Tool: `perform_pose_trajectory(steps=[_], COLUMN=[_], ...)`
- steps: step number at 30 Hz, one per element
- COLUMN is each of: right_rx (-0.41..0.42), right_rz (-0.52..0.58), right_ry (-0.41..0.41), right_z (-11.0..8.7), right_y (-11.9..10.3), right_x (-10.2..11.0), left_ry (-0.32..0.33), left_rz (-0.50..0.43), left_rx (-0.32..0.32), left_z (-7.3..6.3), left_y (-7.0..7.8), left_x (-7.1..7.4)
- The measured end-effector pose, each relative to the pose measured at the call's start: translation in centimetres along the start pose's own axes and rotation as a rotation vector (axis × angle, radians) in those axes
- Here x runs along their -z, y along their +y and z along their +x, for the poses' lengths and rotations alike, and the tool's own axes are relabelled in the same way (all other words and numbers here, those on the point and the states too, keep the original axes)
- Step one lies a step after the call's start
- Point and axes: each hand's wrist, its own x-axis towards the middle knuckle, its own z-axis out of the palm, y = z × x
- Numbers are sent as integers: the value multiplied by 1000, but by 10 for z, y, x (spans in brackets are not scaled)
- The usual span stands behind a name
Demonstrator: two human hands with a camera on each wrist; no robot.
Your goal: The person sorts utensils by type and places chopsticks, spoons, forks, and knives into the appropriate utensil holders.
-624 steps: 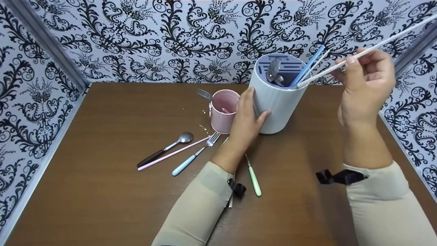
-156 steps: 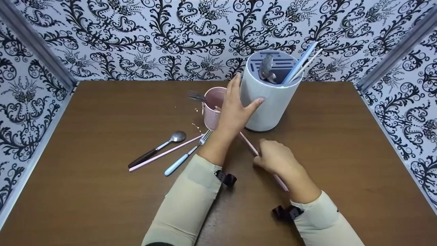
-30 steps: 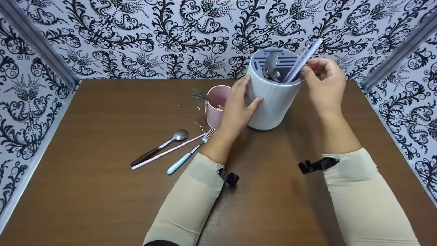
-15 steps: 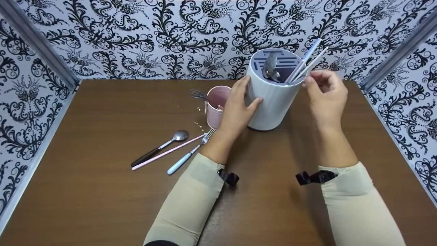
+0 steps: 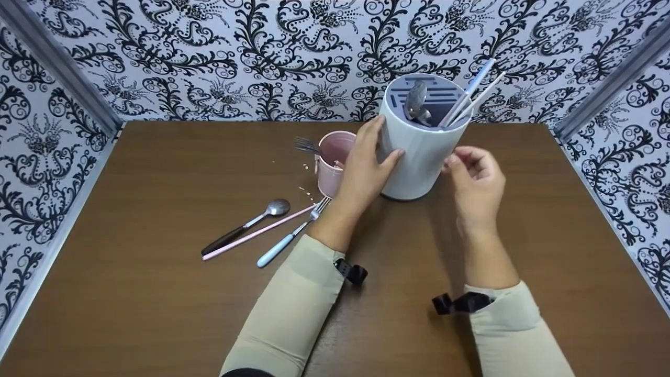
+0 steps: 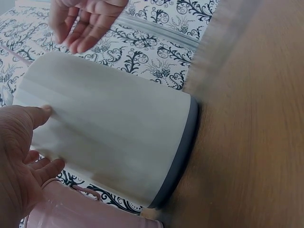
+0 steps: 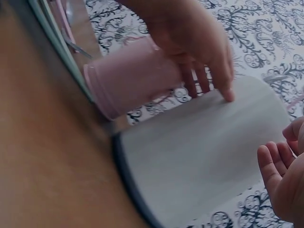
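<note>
My left hand [image 5: 367, 165] rests its fingertips and thumb against the side of a tall white utensil holder [image 5: 421, 157] with a slotted grey top. Spoons [image 5: 417, 99] and several sticks that look like chopsticks [image 5: 477, 99], blue and pale pink, stand in it, leaning right. To the right of the holder is my right hand [image 5: 479, 188], fingers loosely curled around nothing; the left wrist view also shows this right hand [image 6: 90, 23] empty. A pink cup [image 5: 331, 175] with a fork [image 5: 306, 145] over its rim stands left of the holder, partly behind my left hand.
A dark-handled spoon [image 5: 246, 228], a pink stick [image 5: 256, 233] and a blue-handled fork [image 5: 290, 238] lie on the brown table [image 5: 141, 293]. Thin green lengths [image 7: 61, 52] show in the right wrist view. Small crumbs lie near the cup. Patterned walls enclose the table.
About five seconds ago my right hand was at a pink stick on the table. It then reached the holder's rim, let go of a stick there and moved down. My left hand stays put.
</note>
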Motion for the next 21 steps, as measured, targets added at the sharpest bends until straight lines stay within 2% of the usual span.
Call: perform_pose_trajectory(steps=[9, 16, 21], right_rx=[-21, 11, 18], right_rz=[23, 16, 12], right_ry=[-19, -30, 32], right_z=[-18, -16, -10], right_y=[24, 31, 40], right_x=[-3, -1, 7], left_ry=[-4, 12, 3], left_rz=[5, 19, 24], left_rx=[5, -11, -2], left_z=[-1, -1, -2], left_y=[1, 0, -1], left_x=[0, 0, -1])
